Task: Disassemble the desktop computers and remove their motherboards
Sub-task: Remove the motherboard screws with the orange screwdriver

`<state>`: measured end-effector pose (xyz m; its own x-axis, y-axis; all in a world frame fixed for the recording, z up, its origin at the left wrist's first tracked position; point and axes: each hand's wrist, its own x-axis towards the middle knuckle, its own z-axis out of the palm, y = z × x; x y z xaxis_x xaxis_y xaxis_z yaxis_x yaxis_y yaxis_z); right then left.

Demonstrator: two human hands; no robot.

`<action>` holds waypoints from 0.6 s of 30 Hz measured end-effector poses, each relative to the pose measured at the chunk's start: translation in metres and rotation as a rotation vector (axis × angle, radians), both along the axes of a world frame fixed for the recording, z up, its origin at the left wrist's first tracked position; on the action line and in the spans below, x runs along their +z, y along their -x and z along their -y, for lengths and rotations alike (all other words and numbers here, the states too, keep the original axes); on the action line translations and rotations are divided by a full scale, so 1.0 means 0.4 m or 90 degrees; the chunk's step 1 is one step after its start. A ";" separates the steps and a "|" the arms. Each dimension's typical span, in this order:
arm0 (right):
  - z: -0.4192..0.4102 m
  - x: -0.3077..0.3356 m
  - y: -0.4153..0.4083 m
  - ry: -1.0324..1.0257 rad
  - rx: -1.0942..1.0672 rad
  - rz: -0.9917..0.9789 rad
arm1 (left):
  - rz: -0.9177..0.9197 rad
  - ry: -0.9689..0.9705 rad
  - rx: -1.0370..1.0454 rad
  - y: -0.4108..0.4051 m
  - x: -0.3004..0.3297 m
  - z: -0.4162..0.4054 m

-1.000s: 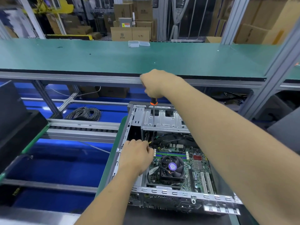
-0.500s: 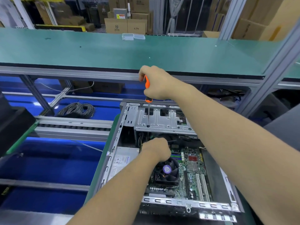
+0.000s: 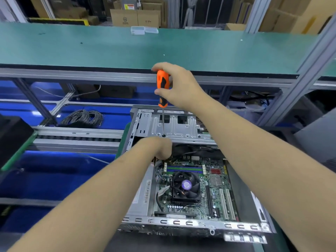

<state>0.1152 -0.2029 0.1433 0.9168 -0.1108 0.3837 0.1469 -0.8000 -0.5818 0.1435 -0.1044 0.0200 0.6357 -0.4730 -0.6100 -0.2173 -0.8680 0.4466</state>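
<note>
Looking down over a long green-topped bench on a grey metal frame, with stacked cardboard boxes in the room behind and blue flooring below. Resting on the far edge of that bench: two small clear plastic boxes, side by side.

Going from the left: one black case at the frame's edge, tilted; one roller track running across; one coil of grey cable on the blue surface beyond it.

Lying on its side at centre, lid off: one desktop computer, open toward the camera. Seated inside, on the case floor: one green motherboard, carrying one black fan with a purple hub label, with white expansion slots to its right. Spanning the far end of the case: one bare metal drive cage.

Reaching in from the lower left, left hand at the near edge of the cage, above the board's far left corner; fingers turned down out of sight, so whether holding anything cannot be told.

Coming from the right, right hand with thumb and fingers wrapped round the handle of one orange-and-black screwdriver, held upright, tip down on the cage plate just beyond the left hand.
</note>
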 end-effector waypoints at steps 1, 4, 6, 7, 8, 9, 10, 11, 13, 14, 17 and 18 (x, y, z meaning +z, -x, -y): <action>-0.001 -0.001 0.002 0.000 -0.004 0.005 | 0.021 -0.027 -0.043 -0.009 0.006 -0.010; -0.008 -0.011 0.007 -0.017 -0.014 0.015 | 0.070 -0.066 -0.136 -0.023 -0.014 -0.050; -0.011 -0.018 0.008 -0.018 -0.009 0.014 | 0.086 -0.051 -0.122 -0.020 -0.044 -0.082; -0.012 -0.019 0.007 -0.018 -0.007 0.011 | 0.103 -0.039 -0.113 -0.023 -0.062 -0.096; -0.013 -0.019 0.005 -0.019 -0.007 0.006 | 0.122 -0.038 -0.112 -0.025 -0.080 -0.105; -0.013 -0.017 0.004 -0.021 -0.008 0.001 | 0.133 -0.044 -0.105 -0.027 -0.092 -0.109; -0.012 -0.015 0.003 -0.023 -0.008 -0.003 | 0.140 -0.057 -0.106 -0.027 -0.096 -0.108; -0.012 -0.015 0.002 -0.025 -0.009 -0.008 | 0.140 -0.075 -0.101 -0.024 -0.096 -0.102; -0.014 -0.015 0.002 -0.026 -0.008 -0.011 | 0.130 -0.096 -0.090 -0.020 -0.092 -0.096; -0.015 -0.014 0.001 -0.027 -0.010 -0.011 | 0.126 -0.089 -0.091 -0.020 -0.093 -0.095; -0.013 -0.003 0.001 -0.028 -0.028 -0.004 | 0.128 -0.054 -0.099 -0.021 -0.096 -0.102; -0.010 0.002 0.000 -0.027 -0.030 -0.002 | 0.131 -0.056 -0.104 -0.020 -0.096 -0.106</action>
<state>0.1151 -0.1990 0.1442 0.9112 -0.1704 0.3750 0.1075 -0.7803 -0.6160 0.1516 -0.0621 -0.0185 0.6705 -0.5299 -0.5192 -0.4360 -0.8477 0.3021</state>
